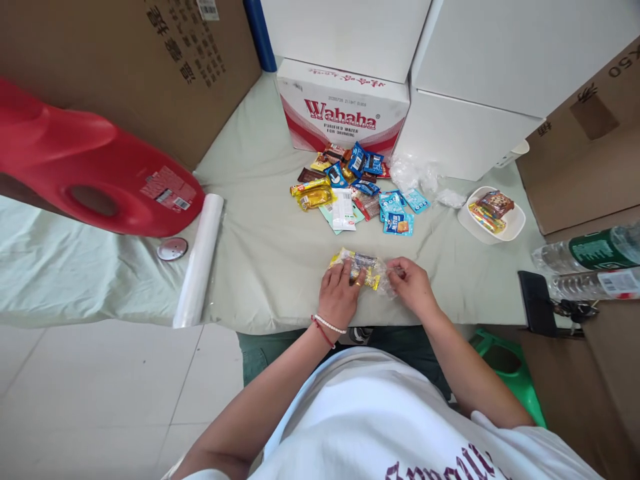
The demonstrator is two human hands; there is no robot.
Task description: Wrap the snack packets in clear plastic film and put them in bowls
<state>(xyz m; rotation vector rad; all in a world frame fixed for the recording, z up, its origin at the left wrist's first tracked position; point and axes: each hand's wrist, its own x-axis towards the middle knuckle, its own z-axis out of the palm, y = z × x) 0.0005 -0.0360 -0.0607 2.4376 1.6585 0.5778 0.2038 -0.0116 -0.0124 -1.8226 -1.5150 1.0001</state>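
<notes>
A clear plastic bag of wrapped snacks (367, 267) lies on the pale green cloth (260, 247) near the front edge. My left hand (341, 293) presses on the bag's left part, fingers curled over it. My right hand (411, 283) pinches the bag's right end between closed fingers. A pile of loose snack packets (357, 187), blue, yellow, brown and white, lies farther back in the middle.
A red plastic jug (90, 167) lies at the left with a round cap (172, 249) and a roll of clear film (199, 259) beside it. A Wahaha carton (343, 107) and white boxes (465, 87) stand behind. A white bowl of snacks (493, 215), water bottles (590, 263) and a dark phone (536, 303) are at the right.
</notes>
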